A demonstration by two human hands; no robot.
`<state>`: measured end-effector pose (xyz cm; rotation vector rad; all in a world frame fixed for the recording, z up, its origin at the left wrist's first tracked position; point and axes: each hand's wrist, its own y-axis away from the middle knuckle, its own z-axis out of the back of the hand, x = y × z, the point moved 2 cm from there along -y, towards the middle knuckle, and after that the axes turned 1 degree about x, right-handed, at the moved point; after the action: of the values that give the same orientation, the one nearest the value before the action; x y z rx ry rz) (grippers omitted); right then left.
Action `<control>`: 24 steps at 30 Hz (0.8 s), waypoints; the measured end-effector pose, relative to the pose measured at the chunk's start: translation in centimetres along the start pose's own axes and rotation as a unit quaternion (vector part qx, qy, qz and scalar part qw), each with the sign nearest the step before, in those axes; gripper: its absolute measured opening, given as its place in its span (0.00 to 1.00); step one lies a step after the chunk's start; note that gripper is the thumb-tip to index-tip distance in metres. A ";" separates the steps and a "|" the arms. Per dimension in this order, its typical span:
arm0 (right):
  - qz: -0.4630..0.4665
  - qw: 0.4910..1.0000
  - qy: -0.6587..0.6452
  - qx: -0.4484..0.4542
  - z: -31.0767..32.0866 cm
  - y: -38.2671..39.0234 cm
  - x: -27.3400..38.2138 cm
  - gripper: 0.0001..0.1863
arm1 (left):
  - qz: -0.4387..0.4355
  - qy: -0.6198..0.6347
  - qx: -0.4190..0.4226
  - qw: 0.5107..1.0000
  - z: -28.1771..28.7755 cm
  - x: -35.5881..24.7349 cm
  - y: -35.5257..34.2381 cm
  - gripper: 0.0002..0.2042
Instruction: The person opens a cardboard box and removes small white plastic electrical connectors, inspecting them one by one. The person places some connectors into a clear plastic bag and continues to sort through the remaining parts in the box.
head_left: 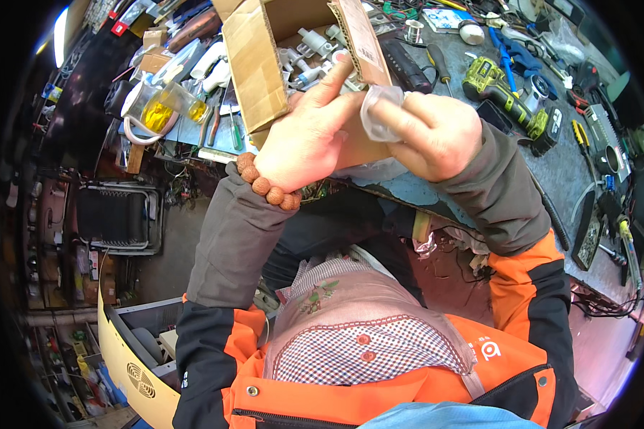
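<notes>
An open cardboard box point(254, 68) stands at the table's near edge, with several white and translucent plastic fittings point(316, 44) inside. My left hand point(304, 136), a beaded bracelet point(261, 186) at its wrist, lies over the box's near side. Its index finger stretches toward the fittings and its thumb points right; the other fingers are mostly hidden. Just right of it, my right hand point(440, 136) grips a clear, cup-like plastic piece point(381, 114), with fingers partly inside it. Whether this is stiff or a soft bag is hard to tell.
Right of the box lie a screwdriver point(438, 63), a green cordless drill point(504, 96) and a blue-handled tool point(511, 57). A clear jug with yellow contents point(157, 111) stands left, near a green screwdriver point(235, 130). Below left is a black folding chair point(114, 218).
</notes>
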<state>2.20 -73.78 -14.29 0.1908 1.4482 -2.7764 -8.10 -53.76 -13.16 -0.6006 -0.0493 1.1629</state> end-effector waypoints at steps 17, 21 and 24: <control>-0.125 0.985 -0.046 0.109 -0.6 0.7 -0.7 0.29 | 0.289 0.087 -0.179 0.936 4.0 3.6 3.8 0.26; -0.149 0.976 -0.095 0.127 -1.6 1.7 -1.0 0.25 | 0.197 -0.128 -0.051 0.971 5.9 4.0 1.8 0.27; -0.133 0.979 -0.100 0.115 -1.8 1.8 -0.9 0.26 | 0.150 -0.188 0.069 0.968 6.7 6.1 -0.2 0.26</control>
<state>3.41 -73.37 -16.69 -0.2994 1.1838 -3.0605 -7.64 -45.65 -8.99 -0.2605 -0.2048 1.5506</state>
